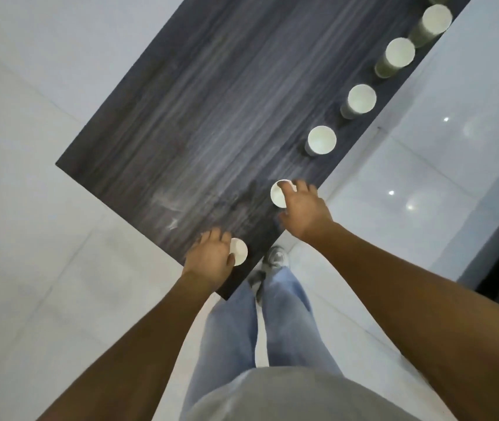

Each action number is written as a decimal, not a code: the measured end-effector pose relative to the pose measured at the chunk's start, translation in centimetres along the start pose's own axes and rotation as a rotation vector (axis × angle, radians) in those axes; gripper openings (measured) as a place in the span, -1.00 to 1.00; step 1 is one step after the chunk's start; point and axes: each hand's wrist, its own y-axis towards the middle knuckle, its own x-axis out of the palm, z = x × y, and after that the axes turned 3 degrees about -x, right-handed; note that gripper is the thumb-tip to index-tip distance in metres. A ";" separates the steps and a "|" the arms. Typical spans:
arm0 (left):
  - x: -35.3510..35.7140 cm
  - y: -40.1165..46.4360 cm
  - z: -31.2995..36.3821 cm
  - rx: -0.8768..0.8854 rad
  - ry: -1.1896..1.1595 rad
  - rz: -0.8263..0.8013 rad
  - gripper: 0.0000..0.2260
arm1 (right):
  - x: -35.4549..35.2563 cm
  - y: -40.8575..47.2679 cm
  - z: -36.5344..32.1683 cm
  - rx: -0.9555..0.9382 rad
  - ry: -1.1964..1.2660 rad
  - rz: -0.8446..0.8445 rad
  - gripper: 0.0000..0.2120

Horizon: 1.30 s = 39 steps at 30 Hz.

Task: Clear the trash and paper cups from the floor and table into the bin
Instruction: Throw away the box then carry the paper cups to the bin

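Paper cups stood in a single row along the right-hand edge of the dark wood-grain table (211, 101), running from about 6 o'clock of the tabletop up toward 1 o'clock. At the near corner of the table, the left hand (210, 258) curled its fingers and thumb around the nearest cup (240, 252), gripping it from the cup's 9 o'clock side while the cup stood upright on the tabletop. Just up the row, toward 1 o'clock from that cup, the right hand (302, 209) reached over the second cup (278, 194), its fingertips on the rim at the 12 o'clock side and its thumb near the 5 o'clock side, pinching the cup from above. Beyond it, four more cups stood apart from one another and untouched: the third cup (322, 140), the fourth cup (361, 99), the fifth cup (399, 53) and the sixth cup (437, 18), with the rim of another cut off at the top edge of the view. Pale floor tiles (23, 208) surrounded the table, glossy at 3 o'clock. At 6 o'clock, the person's blue jeans (284, 323) and a grey shoe (276, 256) showed beside the table corner.
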 end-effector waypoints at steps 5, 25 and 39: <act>4.6 3.0 0.6 0.044 0.019 0.042 -0.53 | 3.7 3.9 1.8 -0.015 -0.087 0.034 -0.31; 5.6 -1.9 -4.7 -0.094 -0.007 0.107 -0.40 | 4.9 1.4 -5.8 -0.128 -0.129 -0.111 -0.39; -4.5 -18.9 -29.9 -0.326 -0.226 0.277 -0.55 | 2.8 -4.8 -38.9 -0.398 -0.119 -0.083 -0.44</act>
